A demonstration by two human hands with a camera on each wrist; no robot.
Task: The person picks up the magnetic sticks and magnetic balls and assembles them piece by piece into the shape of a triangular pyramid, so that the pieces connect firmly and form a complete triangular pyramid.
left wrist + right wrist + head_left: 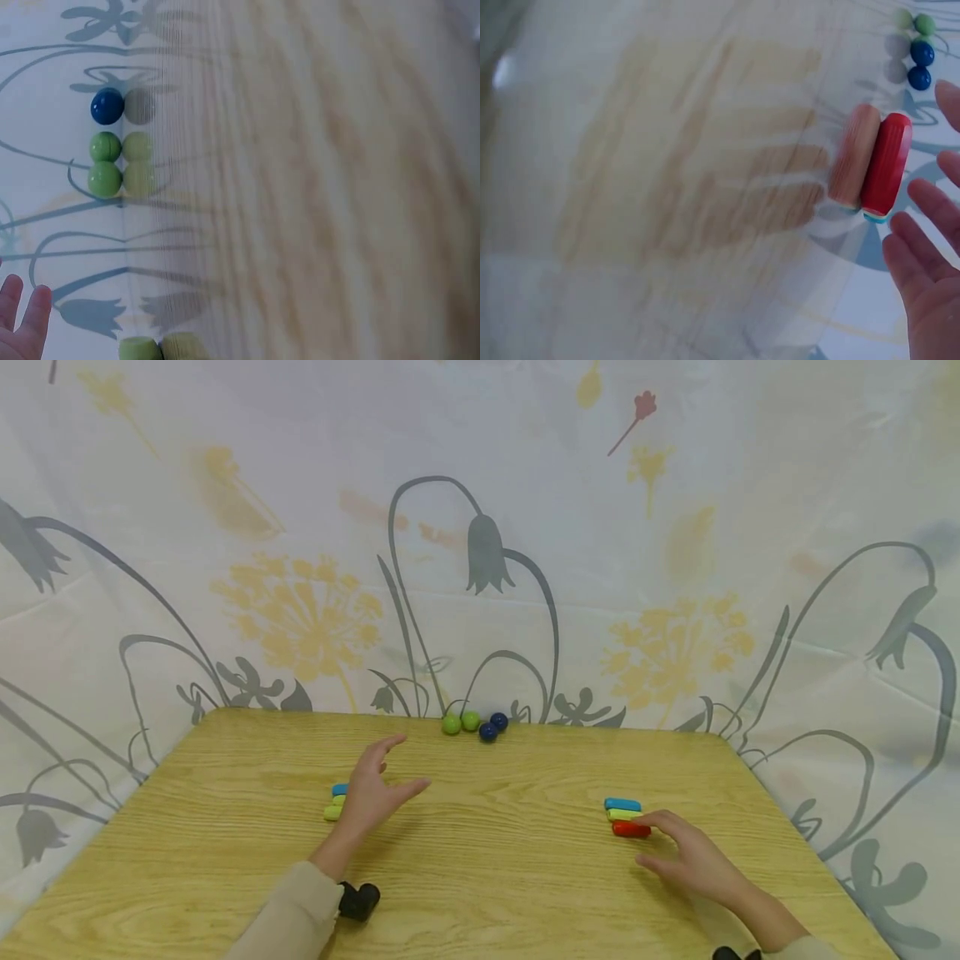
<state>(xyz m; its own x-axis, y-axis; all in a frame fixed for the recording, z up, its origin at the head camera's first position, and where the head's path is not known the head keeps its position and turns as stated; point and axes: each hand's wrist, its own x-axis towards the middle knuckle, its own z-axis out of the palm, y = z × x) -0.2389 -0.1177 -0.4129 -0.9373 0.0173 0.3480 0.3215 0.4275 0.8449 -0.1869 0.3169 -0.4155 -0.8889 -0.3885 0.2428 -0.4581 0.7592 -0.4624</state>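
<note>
Red, lime and blue sticks (632, 829) lie together on the tabletop (510, 868) just beside my right hand (690, 862), which is relaxed and empty. My left hand (373, 795), spread and empty, partly hides blue and lime sticks (333, 812). Green balls (451, 724) and navy balls (488, 732) sit at the back.

I see a red block (630, 830), blue blocks (622, 804), lime blocks (620, 815).
Green balls (451, 724), navy balls (487, 732); yellow wood-grain table (517, 860); white backdrop (300, 460), grey-yellow flower print; beige sleeves (288, 910).
</note>
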